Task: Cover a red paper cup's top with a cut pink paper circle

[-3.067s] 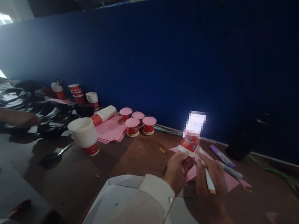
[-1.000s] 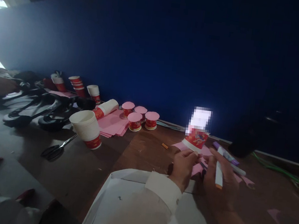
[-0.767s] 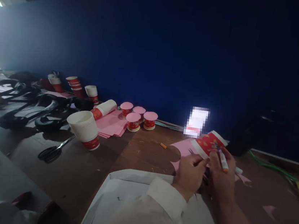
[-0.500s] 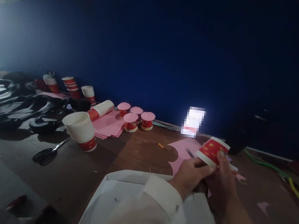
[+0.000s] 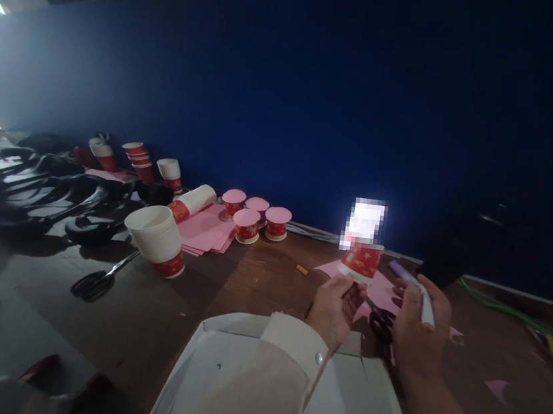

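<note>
My left hand [image 5: 332, 304] is pinched on the rim of an upside-down red paper cup [image 5: 361, 261], which stands on a sheet of pink paper [image 5: 387, 292]. My right hand [image 5: 415, 328] is closed around a white marker [image 5: 426, 308] and hovers just right of the cup. A pair of dark-handled scissors [image 5: 379, 320] lies on the pink paper between my hands. A purple marker [image 5: 400, 270] lies behind the cup.
A white cardboard box [image 5: 235, 376] sits right in front of me. To the left are a stack of white cups [image 5: 156, 239], black scissors [image 5: 96, 279], pink sheets [image 5: 205, 232], several pink-topped red cups [image 5: 254, 221] and black plastic bags [image 5: 37, 188]. A blue wall [image 5: 319, 105] backs the table.
I had lifted and tilted the red cup to the right with both hands; now it stands upside down on the pink paper again, and my right hand has let go of it.
</note>
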Motion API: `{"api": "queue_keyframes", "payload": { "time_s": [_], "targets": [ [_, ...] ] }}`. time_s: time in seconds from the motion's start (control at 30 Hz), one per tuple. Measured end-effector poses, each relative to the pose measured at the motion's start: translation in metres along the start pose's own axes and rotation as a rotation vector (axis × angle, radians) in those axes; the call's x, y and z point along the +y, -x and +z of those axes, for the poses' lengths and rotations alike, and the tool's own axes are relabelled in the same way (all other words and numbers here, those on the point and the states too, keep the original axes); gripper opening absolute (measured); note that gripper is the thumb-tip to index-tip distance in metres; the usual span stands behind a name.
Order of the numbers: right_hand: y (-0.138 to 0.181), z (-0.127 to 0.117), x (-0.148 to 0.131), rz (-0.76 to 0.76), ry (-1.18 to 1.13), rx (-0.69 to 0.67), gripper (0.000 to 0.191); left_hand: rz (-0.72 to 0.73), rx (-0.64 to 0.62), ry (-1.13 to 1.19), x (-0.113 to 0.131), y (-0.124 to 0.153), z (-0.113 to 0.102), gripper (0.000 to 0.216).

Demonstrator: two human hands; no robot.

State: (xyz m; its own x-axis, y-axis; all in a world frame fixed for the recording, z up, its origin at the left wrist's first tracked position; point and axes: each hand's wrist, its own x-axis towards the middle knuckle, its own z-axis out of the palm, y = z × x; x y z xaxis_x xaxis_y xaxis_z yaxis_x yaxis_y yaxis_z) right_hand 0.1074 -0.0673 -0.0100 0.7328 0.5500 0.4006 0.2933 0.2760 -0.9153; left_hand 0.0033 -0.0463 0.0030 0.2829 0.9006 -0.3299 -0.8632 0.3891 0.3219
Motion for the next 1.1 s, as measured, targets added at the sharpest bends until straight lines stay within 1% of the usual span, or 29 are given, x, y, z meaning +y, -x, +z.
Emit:
{"api": "queue_keyframes", "payload": {
  "time_s": [0.07, 0.13, 0.23, 0.33, 0.43, 0.57, 0.63, 0.7, 0.73, 0.8, 0.9, 0.93, 0.97, 1.03, 1.1],
  "targets": [
    [0.004, 0.000, 0.001, -0.138, 0.031, -0.049, 0.049, 0.032, -0.015, -0.027, -0.002, 0.000, 0.000, 0.005],
    [0.006, 0.002, 0.002, -0.159, 0.008, -0.116, 0.054, 0.035, -0.048, -0.052, -0.004, 0.003, 0.003, 0.004],
    [0.007, 0.006, 0.002, -0.078, -0.021, -0.146, 0.064, 0.012, -0.135, -0.086, -0.008, 0.009, 0.006, 0.003],
    [0.004, 0.006, 0.000, 0.027, -0.067, -0.140, 0.066, -0.037, -0.177, -0.169, -0.014, 0.012, 0.005, 0.012],
    [0.000, 0.005, 0.000, 0.172, -0.171, -0.138, 0.066, -0.095, -0.160, -0.199, -0.017, 0.012, 0.003, 0.015],
    [-0.004, 0.005, 0.001, 0.311, -0.285, -0.119, 0.062, -0.191, -0.091, -0.013, -0.011, 0.011, 0.003, 0.008],
    [-0.004, 0.006, 0.003, 0.352, -0.326, -0.149, 0.061, -0.230, -0.064, 0.066, -0.006, 0.010, 0.004, 0.014],
    [-0.002, 0.007, 0.005, 0.338, -0.333, -0.191, 0.059, -0.236, -0.035, 0.094, -0.001, 0.009, 0.005, 0.019],
    [-0.002, 0.007, 0.006, 0.306, -0.315, -0.194, 0.058, -0.224, -0.016, 0.093, 0.000, 0.008, 0.004, 0.020],
    [-0.001, 0.006, 0.009, 0.200, -0.232, -0.145, 0.058, -0.178, 0.013, 0.078, 0.001, 0.006, 0.003, 0.020],
    [0.000, 0.003, 0.010, -0.070, -0.002, 0.001, 0.055, -0.096, 0.040, 0.060, 0.000, 0.002, 0.002, 0.021],
    [0.000, 0.001, 0.010, -0.170, 0.089, 0.024, 0.052, -0.069, 0.048, 0.067, -0.001, 0.001, 0.002, 0.021],
    [0.000, -0.001, 0.008, -0.273, 0.180, 0.028, 0.048, -0.045, 0.055, 0.075, -0.002, 0.000, 0.002, 0.021],
    [0.002, -0.003, 0.004, -0.480, 0.317, -0.018, 0.041, -0.012, 0.059, 0.093, -0.002, -0.001, 0.003, 0.020],
    [0.005, -0.003, -0.001, -0.660, 0.362, -0.084, 0.038, 0.004, 0.042, 0.099, -0.002, -0.002, 0.004, 0.019]
  ]
}}
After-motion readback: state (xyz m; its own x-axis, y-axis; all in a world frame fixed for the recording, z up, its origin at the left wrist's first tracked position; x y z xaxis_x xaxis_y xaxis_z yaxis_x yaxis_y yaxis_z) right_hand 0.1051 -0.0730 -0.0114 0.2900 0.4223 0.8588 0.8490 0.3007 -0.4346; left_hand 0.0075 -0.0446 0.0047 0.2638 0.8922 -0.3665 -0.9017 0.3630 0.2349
